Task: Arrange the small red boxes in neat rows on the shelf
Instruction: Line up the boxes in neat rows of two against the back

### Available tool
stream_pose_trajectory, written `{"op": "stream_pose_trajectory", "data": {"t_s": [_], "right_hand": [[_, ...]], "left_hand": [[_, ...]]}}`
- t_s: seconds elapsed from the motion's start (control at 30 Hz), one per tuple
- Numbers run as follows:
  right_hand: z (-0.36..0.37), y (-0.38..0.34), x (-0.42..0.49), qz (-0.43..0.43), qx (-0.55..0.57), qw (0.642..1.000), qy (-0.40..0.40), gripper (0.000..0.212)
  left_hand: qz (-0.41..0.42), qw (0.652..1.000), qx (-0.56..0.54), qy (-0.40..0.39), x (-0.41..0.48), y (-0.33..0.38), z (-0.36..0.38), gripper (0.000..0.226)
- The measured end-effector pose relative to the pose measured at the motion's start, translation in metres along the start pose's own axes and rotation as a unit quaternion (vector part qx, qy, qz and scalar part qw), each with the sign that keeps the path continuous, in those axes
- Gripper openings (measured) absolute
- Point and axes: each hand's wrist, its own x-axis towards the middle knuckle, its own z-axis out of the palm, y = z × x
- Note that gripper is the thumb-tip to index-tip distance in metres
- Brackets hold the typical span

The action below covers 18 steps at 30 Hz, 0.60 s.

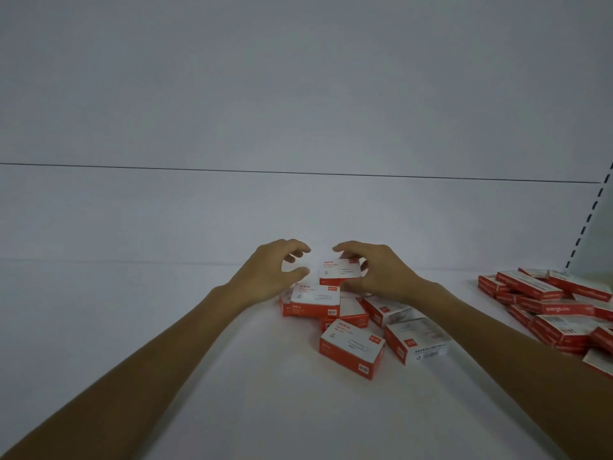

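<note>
Several small red-and-white boxes lie in a loose heap (pixel 351 313) on the white shelf (pixel 166 327). My right hand (pixel 374 273) grips one red-and-white box (pixel 340 271) lifted at the back of the heap, fingers over its far edge and thumb below. My left hand (pixel 275 273) hovers just left of that box with fingers and thumb curled, holding nothing. Another box (pixel 315 300) lies right under my left hand. The nearest box (pixel 351 348) sits at the front of the heap.
A second pile of flatter red boxes (pixel 557 307) lies at the shelf's right end. A slotted upright (pixel 587 224) rises at the far right. The white back panel (pixel 298 210) stands close behind the hands. The shelf's left half is bare.
</note>
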Motion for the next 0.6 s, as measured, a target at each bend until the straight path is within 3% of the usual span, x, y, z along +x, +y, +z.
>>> {"op": "stream_pose_trajectory", "data": {"t_s": [0.1, 0.23, 0.53, 0.6], "right_hand": [[0.008, -0.013, 0.008, -0.037, -0.011, 0.998, 0.059, 0.064], [0.015, -0.025, 0.018, -0.09, -0.009, 0.991, 0.103, 0.054], [0.026, -0.018, 0.039, -0.04, -0.044, 0.998, 0.018, 0.041], [0.031, -0.013, 0.046, 0.004, -0.045, 0.999, -0.012, 0.036]], "left_hand": [[-0.004, 1.0, -0.01, 0.017, 0.004, 0.002, 0.004, 0.051], [-0.009, 0.999, -0.018, 0.041, 0.004, -0.005, 0.005, 0.054], [-0.065, 0.996, 0.011, 0.061, 0.0, -0.022, 0.001, 0.059], [-0.086, 0.994, 0.032, 0.056, -0.001, -0.026, 0.001, 0.047]]}}
